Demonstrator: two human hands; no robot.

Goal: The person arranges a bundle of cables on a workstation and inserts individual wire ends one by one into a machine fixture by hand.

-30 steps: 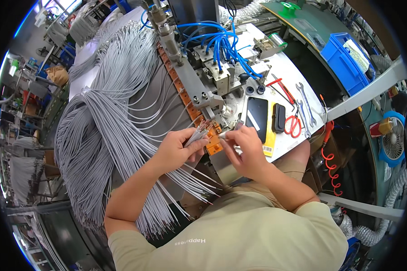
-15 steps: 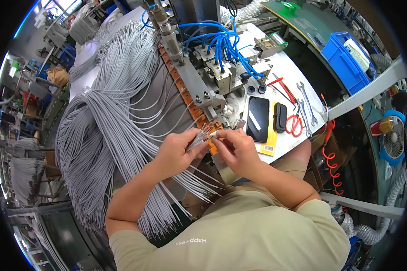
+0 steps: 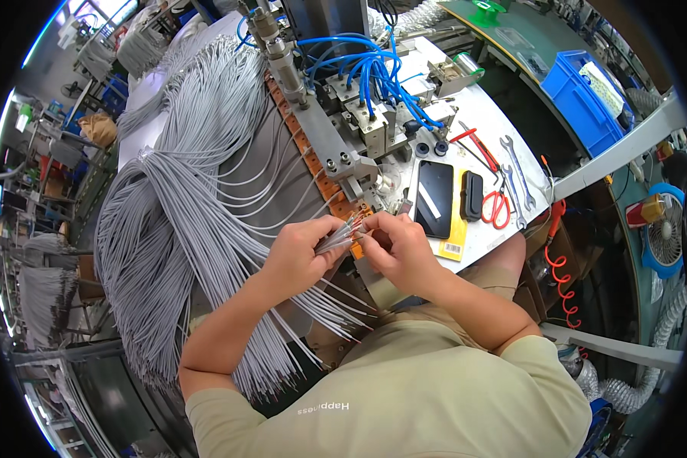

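Left hand (image 3: 301, 256) pinches a small bunch of grey wires (image 3: 336, 240); right hand (image 3: 397, 248) closes on their tips (easily splayed or dropped among loose strands).

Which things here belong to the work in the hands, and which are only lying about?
In use: left hand gripping grey wire ends; right hand touching them; grey wire bundle; orange strip.
Lying about: phone, red scissors, wrenches, blue bin.

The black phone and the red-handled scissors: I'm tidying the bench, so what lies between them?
A small black oblong case lies between the black phone and the red-handled scissors on the white benchtop, seen in the head view.
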